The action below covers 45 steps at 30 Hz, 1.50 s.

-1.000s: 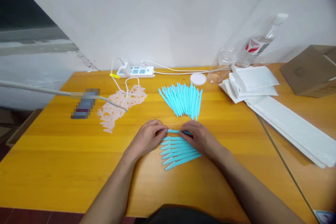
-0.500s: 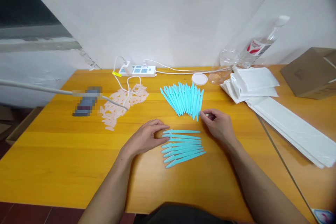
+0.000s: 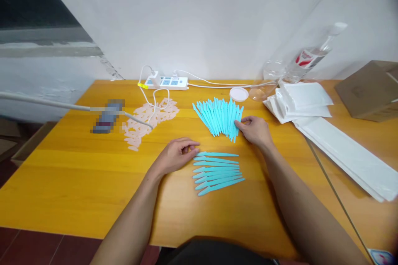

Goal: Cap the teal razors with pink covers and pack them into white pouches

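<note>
A row of slim turquoise plastic sticks [image 3: 220,171], each with a wider blade-like end on the left, lies in front of me; they resemble eyebrow razors. My left hand [image 3: 177,155] hovers at the row's upper left, thumb and fingers apart, thumb tip close to the topmost stick's wide end. Beyond the row is a fanned pile of the same turquoise sticks [image 3: 217,116]. My right hand [image 3: 255,130] is at the pile's right edge, with thumb and forefinger closed on the lower part of an outer stick. Its other fingers are curled and partly hidden.
Small pale pink pieces [image 3: 139,128] lie spread at left under a white cable, beside a blurred phone-like object [image 3: 107,116]. A power strip [image 3: 168,83], round lid [image 3: 239,94], clear jar [image 3: 258,91], bottle [image 3: 306,64], white packets [image 3: 348,155] and cardboard box [image 3: 367,91] stand or lie farther back and right.
My right hand has moved up and left onto the pile's right edge. My left hand has drawn slightly up and back from the row. The view has shifted a little.
</note>
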Tool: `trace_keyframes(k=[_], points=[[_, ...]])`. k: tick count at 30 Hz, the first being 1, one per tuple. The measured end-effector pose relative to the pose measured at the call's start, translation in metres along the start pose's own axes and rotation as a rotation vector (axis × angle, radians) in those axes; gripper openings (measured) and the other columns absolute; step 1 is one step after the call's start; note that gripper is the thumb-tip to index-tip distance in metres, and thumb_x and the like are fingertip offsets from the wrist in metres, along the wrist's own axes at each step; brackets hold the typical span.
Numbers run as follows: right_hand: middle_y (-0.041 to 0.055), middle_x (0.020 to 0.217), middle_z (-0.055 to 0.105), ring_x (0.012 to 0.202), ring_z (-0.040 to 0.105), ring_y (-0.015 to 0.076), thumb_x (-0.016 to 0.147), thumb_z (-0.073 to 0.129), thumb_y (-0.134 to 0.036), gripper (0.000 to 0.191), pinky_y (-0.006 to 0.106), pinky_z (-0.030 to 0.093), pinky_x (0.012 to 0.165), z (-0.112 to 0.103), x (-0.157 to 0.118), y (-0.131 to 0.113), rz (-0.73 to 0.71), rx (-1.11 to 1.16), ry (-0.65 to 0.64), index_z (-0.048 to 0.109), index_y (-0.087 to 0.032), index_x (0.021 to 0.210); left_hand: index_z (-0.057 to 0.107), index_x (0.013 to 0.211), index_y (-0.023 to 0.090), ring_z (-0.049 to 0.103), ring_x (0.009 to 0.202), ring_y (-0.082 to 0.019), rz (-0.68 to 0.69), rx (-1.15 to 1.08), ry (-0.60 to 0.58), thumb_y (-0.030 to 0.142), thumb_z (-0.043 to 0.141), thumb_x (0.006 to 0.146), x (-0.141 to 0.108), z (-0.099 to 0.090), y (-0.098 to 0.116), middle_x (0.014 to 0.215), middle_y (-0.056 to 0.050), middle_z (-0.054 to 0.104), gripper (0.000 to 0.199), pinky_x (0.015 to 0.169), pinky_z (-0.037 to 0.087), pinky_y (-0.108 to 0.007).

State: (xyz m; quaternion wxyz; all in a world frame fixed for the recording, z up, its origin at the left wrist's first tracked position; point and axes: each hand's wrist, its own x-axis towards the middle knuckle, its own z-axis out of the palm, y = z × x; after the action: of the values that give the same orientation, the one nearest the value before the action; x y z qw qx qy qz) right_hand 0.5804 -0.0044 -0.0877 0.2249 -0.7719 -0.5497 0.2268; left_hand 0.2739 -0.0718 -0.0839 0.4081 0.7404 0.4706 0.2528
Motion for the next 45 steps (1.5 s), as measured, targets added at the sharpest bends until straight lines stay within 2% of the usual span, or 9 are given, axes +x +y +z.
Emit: trace_keyframes(k=[4, 11, 18, 27, 31, 34, 39, 42, 45], points=[[0.0046, 0.057, 0.068, 0.055, 0.065, 0.0181, 0.077, 0.065, -0.039, 0.025, 0.027, 0.049, 0.058, 0.0, 0.004, -0.002, 0.068, 0.09, -0.076, 0.074, -0.016, 0.084, 0.076, 0.11, 0.017, 0.052, 0.068, -0.011, -0.011, -0.006, 0.033, 0.042, 0.06, 0.095, 0.0, -0.001, -0.001, 0.084, -0.003, 0.066, 0.033, 0.06, 0.039, -0.023], [0.0036, 0.052, 0.067, 0.045, 0.062, 0.0156, 0.073, 0.064, -0.033, 0.017, 0.022, 0.045, 0.044, -0.004, -0.005, 0.008, 0.126, 0.155, -0.127, 0.069, -0.016, 0.07, 0.077, 0.109, 0.018, 0.049, 0.065, -0.011, -0.023, -0.013, 0.052, 0.043, 0.06, 0.094, 0.001, 0.0, -0.003, 0.081, -0.002, 0.066, 0.033, 0.059, 0.038, -0.023], [0.0041, 0.049, 0.064, 0.047, 0.062, 0.0174, 0.073, 0.066, -0.046, 0.03, 0.024, 0.044, 0.046, 0.0, 0.002, 0.006, 0.126, 0.137, -0.044, 0.071, -0.016, 0.072, 0.077, 0.108, 0.018, 0.05, 0.065, -0.011, -0.043, -0.013, 0.058, 0.044, 0.061, 0.094, 0.002, 0.001, -0.003, 0.082, -0.002, 0.067, 0.034, 0.059, 0.038, -0.023], [0.0038, 0.048, 0.062, 0.04, 0.053, 0.0135, 0.072, 0.064, -0.039, 0.025, 0.023, 0.039, 0.041, 0.007, 0.02, 0.002, 0.144, 0.197, -0.079, 0.067, -0.016, 0.063, 0.077, 0.111, 0.019, 0.056, 0.069, -0.013, -0.05, -0.013, 0.067, 0.045, 0.059, 0.095, 0.0, -0.004, 0.001, 0.092, -0.005, 0.073, 0.035, 0.062, 0.044, -0.024], [0.0018, 0.044, 0.058, 0.037, 0.05, 0.0121, 0.068, 0.067, -0.033, 0.019, 0.023, 0.035, 0.038, 0.011, 0.026, -0.001, 0.166, 0.251, -0.083, 0.064, -0.016, 0.059, 0.076, 0.114, 0.021, 0.064, 0.081, -0.017, -0.039, 0.107, 0.087, 0.043, 0.057, 0.096, -0.011, -0.025, 0.008, 0.102, -0.007, 0.075, 0.034, 0.07, 0.047, -0.026], [-0.0013, 0.042, 0.053, 0.035, 0.044, 0.0102, 0.07, 0.065, -0.028, 0.017, 0.023, 0.032, 0.036, 0.006, 0.026, -0.004, 0.182, 0.351, -0.095, 0.059, -0.018, 0.058, 0.076, 0.11, 0.022, 0.065, 0.081, -0.018, -0.1, 0.267, 0.198, 0.045, 0.057, 0.095, -0.03, -0.053, 0.003, 0.101, -0.006, 0.076, 0.033, 0.072, 0.049, -0.028], [0.0007, 0.069, 0.066, 0.057, 0.06, 0.0113, 0.077, 0.07, -0.036, 0.019, 0.023, 0.052, 0.057, -0.026, 0.01, 0.0, 0.07, 0.593, -0.141, 0.064, -0.018, 0.078, 0.076, 0.105, 0.023, 0.068, 0.081, -0.023, -0.47, 0.693, 0.529, 0.05, 0.058, 0.091, -0.063, -0.102, -0.026, 0.102, -0.007, 0.075, 0.035, 0.074, 0.05, -0.034], [0.0042, 0.084, 0.073, 0.076, 0.069, 0.0176, 0.073, 0.08, -0.048, 0.037, 0.031, 0.058, 0.076, -0.045, -0.008, 0.0, -0.082, 0.789, -0.351, 0.064, -0.02, 0.091, 0.078, 0.104, 0.026, 0.069, 0.088, -0.028, -0.577, 0.86, 0.475, 0.052, 0.057, 0.091, -0.067, -0.112, -0.037, 0.108, -0.009, 0.075, 0.036, 0.073, 0.049, -0.036], [0.0015, 0.076, 0.069, 0.067, 0.065, 0.0145, 0.078, 0.075, -0.056, 0.043, 0.028, 0.054, 0.065, -0.047, -0.031, -0.008, -0.17, 0.731, -0.529, 0.066, -0.02, 0.1, 0.079, 0.101, 0.028, 0.07, 0.092, -0.031, -0.598, 0.9, 0.385, 0.051, 0.056, 0.09, -0.06, -0.108, -0.036, 0.112, -0.008, 0.076, 0.035, 0.071, 0.048, -0.037]])
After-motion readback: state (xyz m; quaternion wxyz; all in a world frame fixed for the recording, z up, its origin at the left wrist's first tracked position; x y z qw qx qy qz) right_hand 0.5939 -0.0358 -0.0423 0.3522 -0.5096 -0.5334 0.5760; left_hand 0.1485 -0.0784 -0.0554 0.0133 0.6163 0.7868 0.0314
